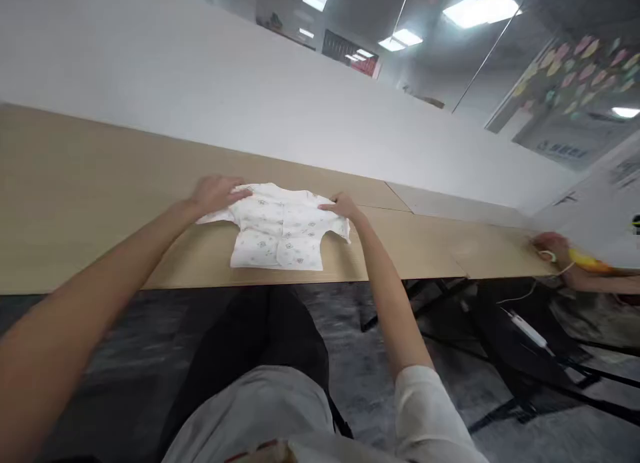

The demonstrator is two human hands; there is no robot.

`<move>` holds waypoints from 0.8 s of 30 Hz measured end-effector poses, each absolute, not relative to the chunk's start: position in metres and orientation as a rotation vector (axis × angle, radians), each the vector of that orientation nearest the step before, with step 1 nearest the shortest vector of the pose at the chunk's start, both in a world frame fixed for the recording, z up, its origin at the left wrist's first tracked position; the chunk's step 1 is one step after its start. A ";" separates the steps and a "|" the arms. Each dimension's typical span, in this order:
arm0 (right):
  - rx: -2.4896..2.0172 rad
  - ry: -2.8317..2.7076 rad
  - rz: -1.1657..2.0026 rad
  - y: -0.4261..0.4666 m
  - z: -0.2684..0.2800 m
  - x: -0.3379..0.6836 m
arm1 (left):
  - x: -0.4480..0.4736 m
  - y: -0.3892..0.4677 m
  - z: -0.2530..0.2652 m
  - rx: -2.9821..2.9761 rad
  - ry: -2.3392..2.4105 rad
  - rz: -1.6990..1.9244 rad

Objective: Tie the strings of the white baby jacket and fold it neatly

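Observation:
A small white baby shirt [284, 226] with a sparse printed pattern is spread on the brown tabletop, its hem toward me and its short sleeves out to the sides. At its left shoulder edge, my left hand [217, 193] grips the cloth between thumb and fingers. My right hand [345, 207] pinches the opposite shoulder, just above the sleeve. A seam or front opening runs down the middle of the shirt. Light wrinkles cross the chest. Parts of both sleeves' upper edges are hidden under my hands.
The long cardboard-coloured table [100, 176] runs along a white wall [250, 89] with glass above. At the far right, another person's hand [553, 246] rests near the table end beside a yellow thing [590, 261]. A white power strip [527, 331] and black chair [520, 363] are below.

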State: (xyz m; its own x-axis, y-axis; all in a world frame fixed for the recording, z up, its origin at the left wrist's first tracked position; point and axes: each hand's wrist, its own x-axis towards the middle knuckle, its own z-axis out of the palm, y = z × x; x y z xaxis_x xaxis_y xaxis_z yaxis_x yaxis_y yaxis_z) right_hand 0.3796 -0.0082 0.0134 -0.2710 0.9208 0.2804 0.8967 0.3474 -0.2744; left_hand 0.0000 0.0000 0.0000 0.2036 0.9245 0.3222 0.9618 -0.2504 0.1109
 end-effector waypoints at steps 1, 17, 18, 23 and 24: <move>-1.664 -2.172 0.021 -0.007 0.009 0.374 | 0.003 0.001 -0.004 -2.349 -1.858 -0.517; -2.288 -1.990 0.058 0.004 -0.050 0.377 | -0.045 0.011 -0.071 -2.178 -2.213 -0.241; -2.314 -1.973 0.057 0.003 -0.052 0.382 | -0.048 0.010 -0.072 -2.163 -2.266 -0.199; -2.400 -1.907 0.027 -0.003 -0.065 0.402 | -0.056 0.008 -0.073 -2.106 -2.398 -0.092; -2.399 -1.901 0.034 -0.004 -0.067 0.405 | -0.057 0.009 -0.073 -2.097 -2.404 -0.101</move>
State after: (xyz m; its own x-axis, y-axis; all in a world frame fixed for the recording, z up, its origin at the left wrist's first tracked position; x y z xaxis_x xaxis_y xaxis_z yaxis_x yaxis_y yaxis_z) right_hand 0.4054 -0.0043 -0.0673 0.2296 0.9727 0.0327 0.9709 -0.2266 -0.0773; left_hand -0.0569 0.0094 -0.0732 -0.1357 0.9907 0.0039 0.9876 0.1350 0.0805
